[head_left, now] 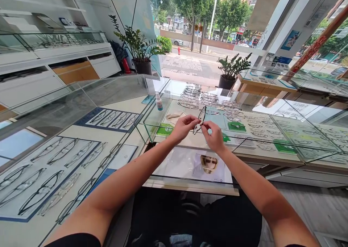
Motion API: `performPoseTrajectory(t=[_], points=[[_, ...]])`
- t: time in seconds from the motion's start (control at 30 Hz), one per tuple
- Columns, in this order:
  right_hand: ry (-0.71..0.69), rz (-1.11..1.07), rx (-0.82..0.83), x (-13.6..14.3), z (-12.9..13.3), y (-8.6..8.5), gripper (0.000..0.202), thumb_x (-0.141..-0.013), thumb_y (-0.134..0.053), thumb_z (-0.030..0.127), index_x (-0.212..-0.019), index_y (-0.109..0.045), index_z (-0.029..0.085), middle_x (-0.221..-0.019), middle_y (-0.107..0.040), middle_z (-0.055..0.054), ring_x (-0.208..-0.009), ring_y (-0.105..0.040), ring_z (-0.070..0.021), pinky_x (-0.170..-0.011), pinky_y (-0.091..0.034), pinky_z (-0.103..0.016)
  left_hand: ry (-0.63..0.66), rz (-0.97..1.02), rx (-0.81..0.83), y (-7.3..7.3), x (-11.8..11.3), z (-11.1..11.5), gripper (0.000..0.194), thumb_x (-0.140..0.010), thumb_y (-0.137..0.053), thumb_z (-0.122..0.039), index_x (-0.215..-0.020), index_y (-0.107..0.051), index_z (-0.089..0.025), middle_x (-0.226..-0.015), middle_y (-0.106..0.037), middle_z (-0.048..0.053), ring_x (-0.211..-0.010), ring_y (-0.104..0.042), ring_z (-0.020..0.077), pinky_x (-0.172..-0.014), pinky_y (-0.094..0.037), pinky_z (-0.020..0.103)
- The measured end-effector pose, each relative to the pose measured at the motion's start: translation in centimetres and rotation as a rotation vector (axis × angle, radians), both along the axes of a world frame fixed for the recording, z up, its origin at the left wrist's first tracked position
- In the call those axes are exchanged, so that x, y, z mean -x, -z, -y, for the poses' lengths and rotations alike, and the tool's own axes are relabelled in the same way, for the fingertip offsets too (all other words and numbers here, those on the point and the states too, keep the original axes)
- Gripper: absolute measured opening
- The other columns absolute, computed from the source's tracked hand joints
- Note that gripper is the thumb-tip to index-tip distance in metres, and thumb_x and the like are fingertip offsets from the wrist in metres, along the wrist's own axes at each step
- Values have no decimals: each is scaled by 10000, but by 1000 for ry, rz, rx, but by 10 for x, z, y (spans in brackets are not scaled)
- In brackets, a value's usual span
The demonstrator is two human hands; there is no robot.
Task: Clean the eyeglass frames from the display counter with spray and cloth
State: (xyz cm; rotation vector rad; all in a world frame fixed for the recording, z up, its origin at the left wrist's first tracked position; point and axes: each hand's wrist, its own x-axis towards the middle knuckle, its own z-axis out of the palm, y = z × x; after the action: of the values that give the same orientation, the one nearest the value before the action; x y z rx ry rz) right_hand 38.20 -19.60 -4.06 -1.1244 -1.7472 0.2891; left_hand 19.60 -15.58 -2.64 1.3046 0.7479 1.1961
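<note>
A dark-framed pair of eyeglasses (203, 113) is held up over the glass counter, turned nearly on end. My left hand (185, 126) pinches it from the left side, thumb and forefinger together near its middle. From the right, my right hand (214, 134) grips the same glasses with bent fingers, close to the lower part. The fingertips cover some of the frame, so the exact grip points are hidden. Just left of my left hand, a beige cloth (175, 116) lies crumpled on the glass. Beyond it stands a small white spray bottle (159, 103) with a blue-green label.
Rows of eyeglasses (191, 91) lie at the counter's far side. More frames sit on trays (89, 144) inside the left case. A poster (209, 165) shows below my hands. Potted plants (143, 64) stand by the window. The glass case (307, 131) extends right.
</note>
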Motion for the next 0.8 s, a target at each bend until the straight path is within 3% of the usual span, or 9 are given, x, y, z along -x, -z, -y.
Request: performPoseTrajectory(t=[0.17, 0.37, 0.43, 0.53, 0.67, 0.8], points=[[57, -34, 3, -4, -3, -3, 191, -1040, -575, 374, -915, -666, 262, -860, -779, -18, -783, -690, -216, -879, -524, -409, 5, 32, 41, -1, 2, -1, 603, -711, -973, -693, -952, -740, -192, -1068, -806, 87, -1095, -743, 241, -883, -660, 363], [233, -77, 30, -20, -12, -2, 189, -1061, -544, 402, -970, -647, 273, -579, -586, 71, -556, -570, -191, -729, -497, -354, -72, -50, 6, 1, 5, -6, 603, -720, -953, -701, -949, -723, -193, -1051, -799, 79, -998, -737, 198, -831, -640, 314], [279, -117, 47, -25, -14, -4, 207, -1083, -512, 417, -1055, -652, 267, -653, -689, 38, -592, -638, -204, -710, -504, -350, -75, -70, 6, 2, 5, -7, 595, -720, -950, -698, -941, -724, -193, -1031, -800, 78, -981, -739, 199, -812, -637, 310], [350, -162, -1, -31, -14, -8, 240, -1072, -514, 401, -1228, -619, 253, -961, -835, -60, -796, -751, -237, -785, -551, -378, -69, -94, 9, 4, 5, -8, 602, -710, -950, -703, -936, -728, -191, -1020, -807, 88, -971, -741, 208, -787, -637, 313], [390, -128, -89, -33, -13, -11, 376, -1050, -562, 433, -1381, -509, 264, -1317, -791, -147, -1077, -764, -277, -938, -580, -450, -62, -105, 31, 5, 3, -7, 638, -669, -963, -722, -924, -736, -183, -1003, -806, 94, -970, -738, 215, -762, -633, 311], [333, -54, -140, -26, -11, -6, 393, -1024, -647, 487, -1336, -549, 268, -1380, -744, -159, -1177, -727, -316, -1013, -582, -517, -28, -89, 37, 3, 3, -2, 599, -718, -952, -699, -939, -733, -186, -1056, -804, 105, -1053, -742, 244, -787, -652, 337]])
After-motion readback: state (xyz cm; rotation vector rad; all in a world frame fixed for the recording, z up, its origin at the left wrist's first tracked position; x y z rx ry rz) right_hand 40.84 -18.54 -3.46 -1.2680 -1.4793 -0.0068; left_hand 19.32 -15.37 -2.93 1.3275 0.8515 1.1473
